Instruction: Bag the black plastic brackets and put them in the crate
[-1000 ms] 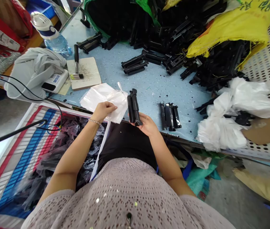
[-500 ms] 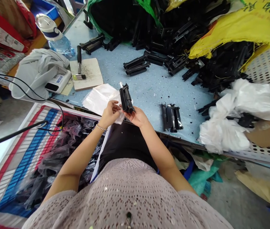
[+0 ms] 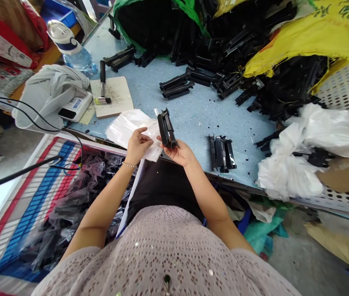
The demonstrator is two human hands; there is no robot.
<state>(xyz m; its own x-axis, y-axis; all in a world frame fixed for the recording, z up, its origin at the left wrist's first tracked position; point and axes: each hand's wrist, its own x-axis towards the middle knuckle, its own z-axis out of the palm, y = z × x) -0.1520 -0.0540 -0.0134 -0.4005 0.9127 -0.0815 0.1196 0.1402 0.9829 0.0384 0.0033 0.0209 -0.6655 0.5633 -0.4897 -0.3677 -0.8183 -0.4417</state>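
My right hand (image 3: 179, 152) grips a black slotted plastic part (image 3: 167, 128) by its lower end, tilted above the table's front edge. A short white tip shows at the part's upper left. My left hand (image 3: 139, 144) is closed, fingers curled and thumb pressed in, at the edge of a stack of thin white plastic bags (image 3: 128, 123). It appears to pinch the edge of a bag, though the fingers partly hide this. To the right, a small group of similar black parts (image 3: 221, 153) lies on the blue speckled table (image 3: 189, 119).
Black parts spill from a green sack (image 3: 122, 20) and a yellow sack (image 3: 310, 37) at the back. A hammer (image 3: 102, 80) rests on a board (image 3: 122, 94), near a water bottle (image 3: 72, 49). Right lie white bags (image 3: 291, 168); below left stands a striped bag (image 3: 33, 213) of wrapped parts.
My right hand and the black part have shifted slightly right and down. My left hand has moved a little left, widening the gap between the hands.
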